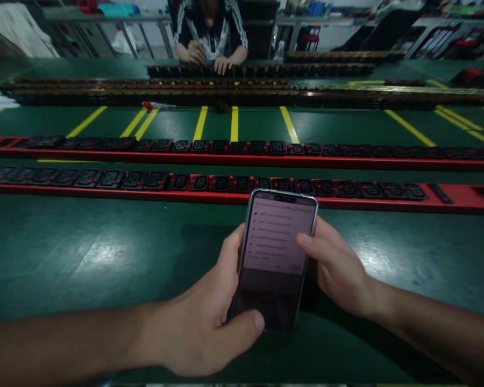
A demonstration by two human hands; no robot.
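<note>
Bare green table (84,252) either side, red socket strips (347,196) barring beyond

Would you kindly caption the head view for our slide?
Both hands, left hand and right hand, hold a phone above a green table.

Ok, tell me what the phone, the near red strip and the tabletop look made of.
Phone: glass front with a silvery, likely metal frame; its edge glints. It sits in the left hand and right hand.
Red strip: probably painted metal, smooth and straight-edged, with black plastic-looking sockets.
Tabletop: green mat, perhaps rubber or vinyl, with a soft sheen.
</note>
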